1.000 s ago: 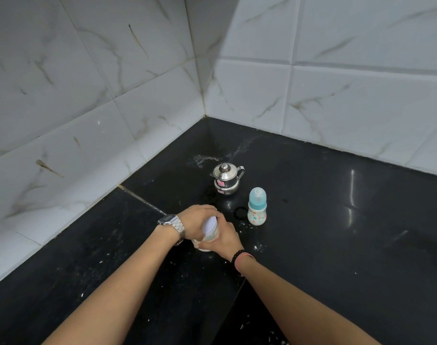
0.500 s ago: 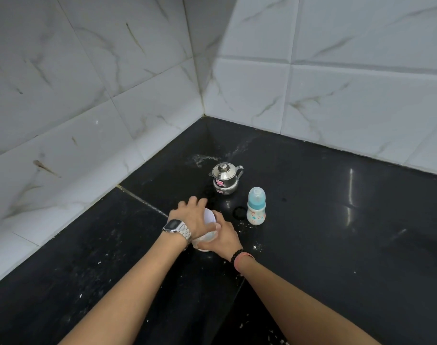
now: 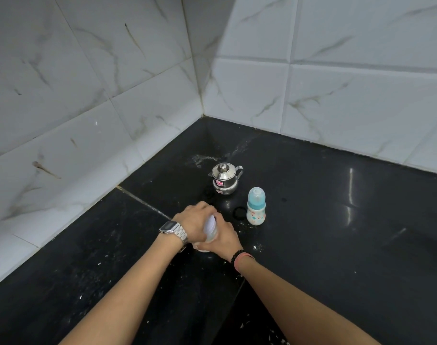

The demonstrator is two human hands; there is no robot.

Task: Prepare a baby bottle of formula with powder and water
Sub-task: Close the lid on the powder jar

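A small white container [image 3: 210, 229] with a white lid stands on the black counter [image 3: 336, 245], mostly hidden by both hands. My left hand [image 3: 194, 221], with a metal watch on the wrist, grips its lid from above and the left. My right hand [image 3: 225, 236] wraps around its body from the right. A baby bottle [image 3: 256, 206] with a teal cap and patterned body stands upright just beyond, to the right. Behind it sits a small steel pot [image 3: 224, 179] with a lid and knob.
White marble-look tiled walls [image 3: 113, 108] meet in a corner behind the pot. A black ring [image 3: 239, 212] lies on the counter left of the bottle. White powder specks are scattered near my hands. A seam crosses the counter on the left.
My left hand has turned on the container's lid, fingers spreading and then closing over it again. The right hand stays wrapped around the body. Bottle and pot have not moved.
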